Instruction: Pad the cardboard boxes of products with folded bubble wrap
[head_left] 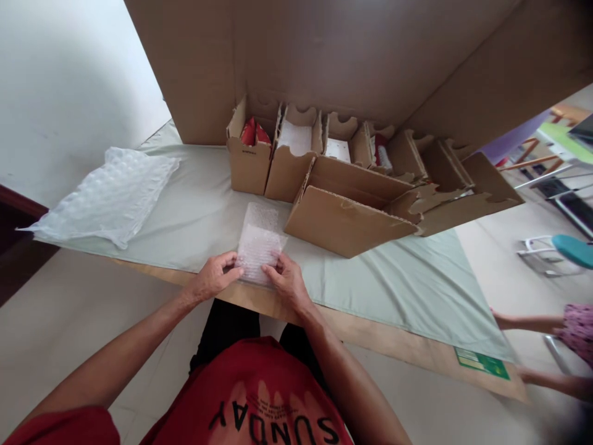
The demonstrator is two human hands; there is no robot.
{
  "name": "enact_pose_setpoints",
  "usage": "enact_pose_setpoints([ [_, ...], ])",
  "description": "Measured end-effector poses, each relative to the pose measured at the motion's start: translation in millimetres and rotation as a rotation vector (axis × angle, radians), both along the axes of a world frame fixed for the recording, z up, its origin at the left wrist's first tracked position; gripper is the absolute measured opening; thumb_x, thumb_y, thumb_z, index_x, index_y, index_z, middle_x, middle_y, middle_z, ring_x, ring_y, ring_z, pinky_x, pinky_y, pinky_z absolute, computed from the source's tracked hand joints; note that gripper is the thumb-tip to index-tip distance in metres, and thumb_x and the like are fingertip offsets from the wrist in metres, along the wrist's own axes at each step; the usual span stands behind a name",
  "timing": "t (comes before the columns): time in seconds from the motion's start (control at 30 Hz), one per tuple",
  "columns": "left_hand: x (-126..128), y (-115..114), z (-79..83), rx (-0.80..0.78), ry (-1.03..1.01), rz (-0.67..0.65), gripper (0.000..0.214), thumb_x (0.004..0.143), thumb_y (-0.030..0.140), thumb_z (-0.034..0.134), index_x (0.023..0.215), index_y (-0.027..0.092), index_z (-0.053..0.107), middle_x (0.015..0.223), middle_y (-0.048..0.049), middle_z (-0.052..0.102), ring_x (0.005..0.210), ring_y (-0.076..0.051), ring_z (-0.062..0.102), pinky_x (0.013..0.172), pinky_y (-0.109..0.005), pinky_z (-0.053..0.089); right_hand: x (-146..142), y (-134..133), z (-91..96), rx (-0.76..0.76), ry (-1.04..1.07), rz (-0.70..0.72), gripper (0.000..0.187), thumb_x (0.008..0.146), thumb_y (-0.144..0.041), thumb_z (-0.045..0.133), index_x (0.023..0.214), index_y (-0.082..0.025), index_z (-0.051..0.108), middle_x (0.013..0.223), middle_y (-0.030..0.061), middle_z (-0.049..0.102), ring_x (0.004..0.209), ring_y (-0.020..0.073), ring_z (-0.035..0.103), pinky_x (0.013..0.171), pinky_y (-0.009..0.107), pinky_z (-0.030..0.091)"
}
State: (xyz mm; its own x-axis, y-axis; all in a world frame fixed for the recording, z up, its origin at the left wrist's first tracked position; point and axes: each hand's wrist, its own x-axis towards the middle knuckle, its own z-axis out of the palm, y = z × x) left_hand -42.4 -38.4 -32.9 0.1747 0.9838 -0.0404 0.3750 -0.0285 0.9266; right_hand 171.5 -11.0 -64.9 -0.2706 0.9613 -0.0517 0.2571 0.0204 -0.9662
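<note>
Bubble-wrap pouch (257,250) lay at tabletop (370,290) near edge, six o'clock, pinched by left hand (212,276) and right hand (288,282). Slick film risked slipping floorward; open carton (345,213) crowded two o'clock.

Single head-mounted view, looking forward and steeply down over the wearer's chest onto the near edge of a cloth-covered table (194,210). The left hand (210,279) and right hand (288,283) sit close below centre; cardboard boxes (343,216) stand farther off. The right margin takes in the floor beside the table.
</note>
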Motion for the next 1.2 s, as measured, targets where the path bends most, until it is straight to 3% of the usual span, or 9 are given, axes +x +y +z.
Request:
enact_pose_setpoints([
  [0.2, 8.0, 8.9, -11.9, 0.051, 0.123, 0.222, 0.029, 0.086, 0.042, 0.054, 0.087, 0.017, 0.069, 0.067, 0.0008, 0.064, 0.06, -0.014, 0.058, 0.057, -0.024, 0.044, -5.8, 12.3, 2.2, 0.027, -0.263, -0.077, 0.024, 0.087, -0.032, 0.062, 0.108, -0.02, 0.063, 0.075, 0.0008, 0.068, 0.067, 0.0175, 0.061, 0.061, 0.027, 0.046],
  [0.37, 16.5, 5.2, -23.3, 0.181, 0.27, 0.384, 0.032, 0.085, 0.032, 0.057, 0.111, 0.018, 0.067, 0.074, 0.0005, 0.066, 0.06, -0.014, 0.059, 0.065, -0.027, 0.05, -9.2, 17.1, 10.2, 0.041, -0.387, -0.054, 0.038, 0.09, -0.031, 0.062, 0.125, -0.017, 0.061, 0.07, 0.0, 0.067, 0.063, 0.0181, 0.06, 0.061, 0.028, 0.044],
  [0.5, 23.1, -3.9, -30.1, 0.325, 0.434, 0.45, 0.042, 0.088, 0.025, 0.056, 0.129, 0.017, 0.06, 0.08, -0.0028, 0.069, 0.077, -0.021, 0.067, 0.079, -0.033, 0.054, -11.6, 18.6, 11.7, 0.086, -0.488, -0.042, 0.045, 0.093, -0.031, 0.061, 0.136, -0.018, 0.058, 0.074, 0.0019, 0.071, 0.069, 0.0205, 0.066, 0.068, 0.031, 0.048],
  [0.6, 27.0, -4.9, -31.0, 0.366, 0.584, 0.441, 0.046, 0.087, 0.021, 0.058, 0.133, 0.019, 0.06, 0.08, -0.0039, 0.07, 0.084, -0.024, 0.069, 0.079, -0.033, 0.054, -17.1, 21.1, 14.1, 0.095, -0.6, -0.055, 0.051, 0.092, -0.031, 0.062, 0.141, -0.017, 0.055, 0.079, 0.0045, 0.074, 0.076, 0.0235, 0.069, 0.073, 0.034, 0.049],
  [0.8, 24.4, 1.8, -24.7, 0.253, 0.789, 0.337, 0.043, 0.088, 0.025, 0.06, 0.13, 0.018, 0.064, 0.081, -0.0059, 0.071, 0.079, -0.025, 0.069, 0.07, -0.032, 0.051, -13.1, 11.4, 25.8, 0.08, -0.695, -0.048, 0.065, 0.092, -0.029, 0.061, 0.151, -0.012, 0.042, 0.083, 0.007, 0.073, 0.079, 0.0265, 0.069, 0.074, 0.037, 0.051],
  [0.9, 21.3, 3.0, -24.1, 0.243, 0.794, 0.306, 0.041, 0.089, 0.026, 0.06, 0.13, 0.02, 0.064, 0.081, -0.0058, 0.072, 0.076, -0.024, 0.069, 0.071, -0.032, 0.051, 3.8, -7.9, 32.6, 0.283, -0.672, -0.058, 0.066, 0.093, -0.03, 0.059, 0.154, -0.015, 0.039, 0.102, 0.0117, 0.073, 0.09, 0.0278, 0.068, 0.079, 0.041, 0.052],
  [0.97, 21.2, 3.2, -23.6, 0.236, 0.789, 0.285, 0.041, 0.089, 0.026, 0.06, 0.13, 0.02, 0.063, 0.083, -0.0062, 0.072, 0.078, -0.024, 0.069, 0.072, -0.032, 0.052, 13.2, -19.6, 36.0, 0.471, -0.684, 0.042, 0.063, 0.092, -0.029, 0.062, 0.151, -0.018, 0.044, 0.127, 0.0171, 0.067, 0.108, 0.0313, 0.064, 0.09, 0.047, 0.051],
  [1.07, 22.9, 3.6, -20.4, 0.252, 0.814, 0.276, 0.044, 0.089, 0.025, 0.062, 0.132, 0.02, 0.062, 0.105, -0.0108, 0.072, 0.09, -0.026, 0.071, 0.075, -0.033, 0.054, 15.9, -25.5, 34.0, 0.624, -0.749, 0.268, 0.05, 0.089, -0.023, 0.067, 0.137, -0.018, 0.059, 0.15, 0.0205, 0.053, 0.131, 0.0359, 0.053, 0.1, 0.053, 0.045],
  [1.2, 15.5, 3.9, -13.7, 0.443, 0.779, 0.198, 0.039, 0.09, 0.024, 0.062, 0.129, 0.02, 0.066, 0.148, -0.0185, 0.055, 0.126, -0.034, 0.061, 0.099, -0.046, 0.053, 7.2, -16.4, 20.6, 0.686, -0.748, 0.338, 0.023, 0.097, -0.013, 0.055, 0.113, -0.018, 0.07, 0.14, 0.0163, 0.064, 0.133, 0.0297, 0.055, 0.103, 0.047, 0.042],
])
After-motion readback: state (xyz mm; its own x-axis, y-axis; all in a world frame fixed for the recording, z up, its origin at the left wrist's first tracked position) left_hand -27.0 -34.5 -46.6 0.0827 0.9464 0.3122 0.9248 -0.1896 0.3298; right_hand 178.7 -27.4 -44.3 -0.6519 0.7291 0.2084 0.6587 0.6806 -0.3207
